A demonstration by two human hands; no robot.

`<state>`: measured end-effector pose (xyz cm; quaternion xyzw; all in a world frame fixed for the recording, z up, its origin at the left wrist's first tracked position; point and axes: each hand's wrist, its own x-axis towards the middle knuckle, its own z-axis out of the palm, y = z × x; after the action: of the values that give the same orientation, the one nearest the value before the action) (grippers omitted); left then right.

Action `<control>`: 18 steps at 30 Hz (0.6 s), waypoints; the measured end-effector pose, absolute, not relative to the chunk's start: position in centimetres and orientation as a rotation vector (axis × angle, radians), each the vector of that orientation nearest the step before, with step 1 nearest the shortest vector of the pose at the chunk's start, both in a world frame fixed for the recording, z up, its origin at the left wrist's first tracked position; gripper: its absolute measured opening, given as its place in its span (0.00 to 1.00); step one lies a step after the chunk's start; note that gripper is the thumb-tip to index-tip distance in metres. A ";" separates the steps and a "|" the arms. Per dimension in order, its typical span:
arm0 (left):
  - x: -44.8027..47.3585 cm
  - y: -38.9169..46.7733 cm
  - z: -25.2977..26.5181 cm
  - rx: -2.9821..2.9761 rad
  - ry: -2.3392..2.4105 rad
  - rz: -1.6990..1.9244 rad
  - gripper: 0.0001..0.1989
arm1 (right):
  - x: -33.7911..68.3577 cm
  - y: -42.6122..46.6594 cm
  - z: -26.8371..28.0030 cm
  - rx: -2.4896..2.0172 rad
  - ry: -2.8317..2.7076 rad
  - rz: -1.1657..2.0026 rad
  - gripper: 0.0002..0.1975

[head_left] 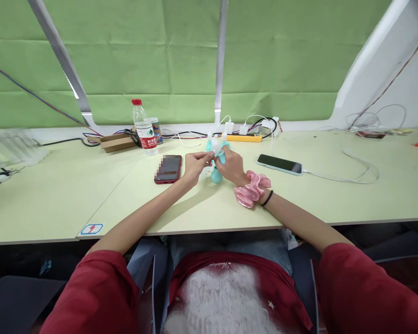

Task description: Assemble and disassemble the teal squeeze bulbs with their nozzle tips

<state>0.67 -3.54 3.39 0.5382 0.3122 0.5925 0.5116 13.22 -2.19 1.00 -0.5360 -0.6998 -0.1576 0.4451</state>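
Note:
Small teal pieces with clear, pointed tips stand close together near the middle of the table, partly hidden by my hands. My right hand (230, 164) is closed around one teal piece (222, 157), which is held tilted. At its upper end, my left hand (197, 166) pinches with thumb and fingertips by a small clear part (215, 144); exactly what the fingertips grip is too small to tell. A rounded teal bulb (216, 176) sits just below my hands, with some clear pieces (206, 173) beside it. A pink scrunchie (252, 189) circles my right wrist.
Left of my hands lies a red-cased phone (168, 169). Another phone (279, 164), with a white cable, lies to the right. Further back are a water bottle (147, 132), a can (156, 130), a cardboard box (118, 143) and a yellow power strip (244, 138) with chargers.

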 end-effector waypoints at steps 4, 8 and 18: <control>0.5 -3.4 3.3 1.206 0.730 1.341 0.09 | 13.3 -2.2 1.0 -1.335 -1.749 -0.425 0.08; 0.3 -2.9 3.2 1.109 0.683 1.232 0.08 | 13.4 -2.1 0.9 -1.312 -1.761 -0.445 0.07; 0.0 -2.5 3.9 0.971 0.633 0.965 0.03 | 14.0 -1.7 1.0 -1.216 -1.811 -0.540 0.06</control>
<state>0.00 -2.50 3.95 0.4409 0.2874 0.4379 0.7289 14.02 -1.74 0.97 -0.4880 -0.7267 -0.2165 0.4324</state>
